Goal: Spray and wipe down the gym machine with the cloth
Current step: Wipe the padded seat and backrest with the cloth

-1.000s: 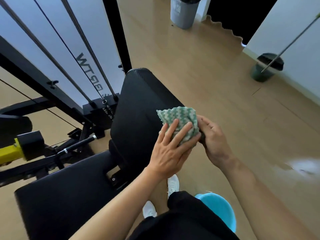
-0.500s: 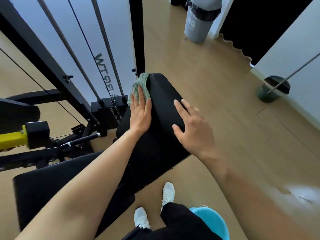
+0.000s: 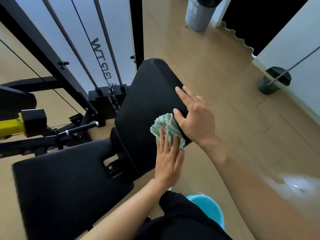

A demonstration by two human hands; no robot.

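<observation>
The head view looks down on a black gym machine whose tilted back pad (image 3: 149, 101) rises away from the person, with the flat seat pad (image 3: 69, 184) below it at the lower left. The left hand (image 3: 168, 158) lies flat with its fingers spread narrowly, pressing a green-and-white cloth (image 3: 166, 129) against the back pad near its lower right edge; the open palm spreads pressure over the bunched fabric, which suits a broad wiping stroke better than a pinch would. The right hand (image 3: 195, 118) rests opened out on the pad's right edge just above the cloth, thumb touching the fabric and fingers lying along the pad toward its upper corner, holding nothing; it seems placed there to steady the pad, or the person, against the push of the wipe. No spray bottle shows anywhere, so this looks like the wiping part of the job, and I cannot tell whether the pad is wet. The upper half of the back pad and all of the seat pad lie bare of the cloth. Behind the pad's left edge stand the frame (image 3: 52, 54), its steel guide rods and the weight stack (image 3: 107, 96). A blue bucket (image 3: 207, 208) sits on the wooden floor by the person's legs, close enough to reach for rinsing, and two bins stand well apart across the room.
</observation>
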